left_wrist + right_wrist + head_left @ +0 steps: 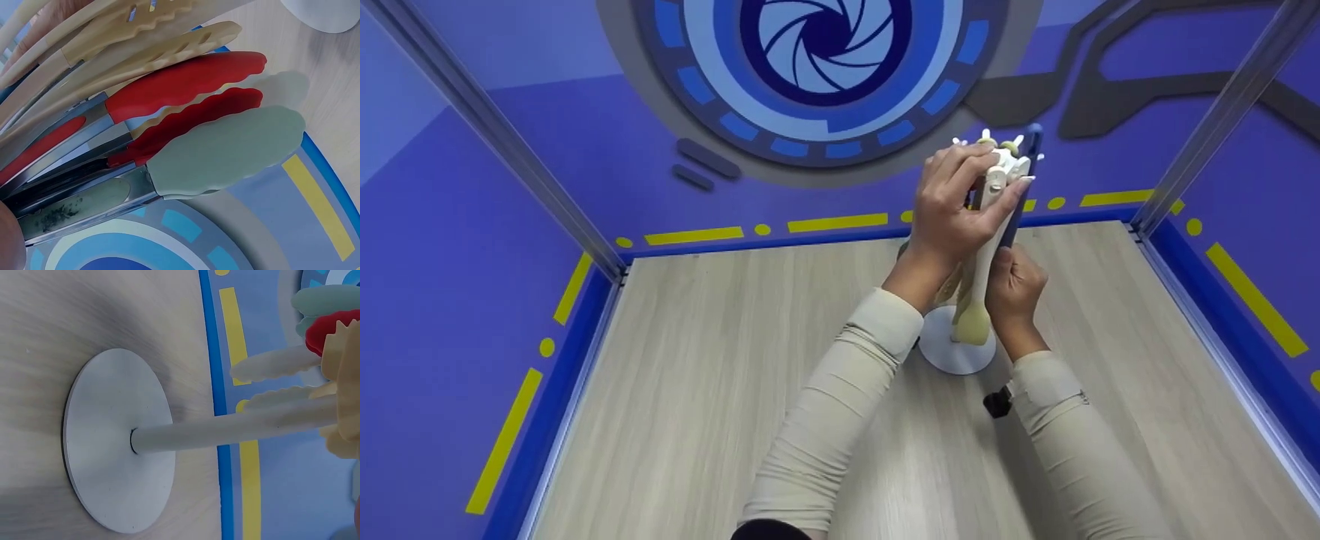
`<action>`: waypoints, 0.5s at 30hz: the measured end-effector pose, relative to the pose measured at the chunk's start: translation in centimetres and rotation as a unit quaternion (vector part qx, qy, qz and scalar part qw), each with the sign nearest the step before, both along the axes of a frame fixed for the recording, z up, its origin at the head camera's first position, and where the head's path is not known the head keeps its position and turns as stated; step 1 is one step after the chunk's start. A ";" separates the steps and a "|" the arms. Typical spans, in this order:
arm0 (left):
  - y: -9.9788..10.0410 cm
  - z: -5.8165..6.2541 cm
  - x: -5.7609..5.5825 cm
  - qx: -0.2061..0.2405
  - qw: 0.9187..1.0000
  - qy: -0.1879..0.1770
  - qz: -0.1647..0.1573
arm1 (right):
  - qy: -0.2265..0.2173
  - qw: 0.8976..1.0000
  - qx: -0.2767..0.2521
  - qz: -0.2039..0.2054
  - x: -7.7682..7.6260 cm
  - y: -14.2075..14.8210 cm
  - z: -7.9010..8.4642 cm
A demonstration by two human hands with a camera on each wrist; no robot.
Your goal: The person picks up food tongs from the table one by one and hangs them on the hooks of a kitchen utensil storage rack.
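A utensil stand with a round grey base and a grey pole carries several hanging kitchen tools. My left hand grips the white hooked top of the stand, thumb on the near side. Lower on the right, my right hand has its fingers curled round a dark blue utensil handle; its lower part is hidden. A cream utensil with a yellowish head hangs between the hands. In the left wrist view, red tongs, sage green tongs and a beige slotted utensil hang close together.
The stand rests on a wood-grain table. Blue patterned panels rise behind it and at both sides, joined by metal corner posts. A small black object shows by the right sleeve.
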State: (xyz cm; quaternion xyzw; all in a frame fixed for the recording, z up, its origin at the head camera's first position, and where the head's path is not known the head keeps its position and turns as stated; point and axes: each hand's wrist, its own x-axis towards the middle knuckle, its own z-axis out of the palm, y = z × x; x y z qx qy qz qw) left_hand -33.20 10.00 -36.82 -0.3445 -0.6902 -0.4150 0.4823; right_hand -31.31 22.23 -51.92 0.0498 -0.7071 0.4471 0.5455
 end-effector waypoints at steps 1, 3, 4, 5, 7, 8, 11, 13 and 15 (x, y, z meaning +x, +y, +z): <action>0.0 0.0 0.0 -0.002 1.000 0.001 0.000 | -0.001 1.000 -0.001 0.000 -0.1 0.0 -0.1; 0.1 0.0 0.0 -0.003 1.000 0.002 -0.001 | -0.002 1.000 -0.001 0.003 -0.2 0.1 -0.2; 0.1 0.1 0.0 -0.004 1.000 0.003 -0.001 | -0.003 1.000 -0.001 0.004 -0.2 0.0 -0.2; 0.1 0.1 0.0 -0.005 1.000 0.003 -0.001 | -0.002 1.000 -0.003 0.006 -0.3 -0.1 -0.3; 0.1 0.1 0.0 -0.006 1.000 0.005 0.001 | 0.003 1.000 -0.003 0.002 -0.4 -0.2 -0.2; 0.0 0.0 0.0 -0.005 1.000 0.006 0.002 | 0.005 1.000 -0.003 0.001 -0.4 -0.3 -0.2; 0.0 0.1 0.0 -0.005 1.000 0.007 0.002 | 0.011 1.000 -0.004 -0.001 -0.6 -0.4 -0.2; 0.0 0.1 0.0 -0.004 1.000 0.007 0.002 | 0.008 1.000 -0.002 -0.001 -0.6 -0.4 -0.2; -0.1 0.0 0.0 -0.004 1.000 0.006 0.002 | 0.007 1.000 -0.004 0.000 -0.7 -0.5 -0.3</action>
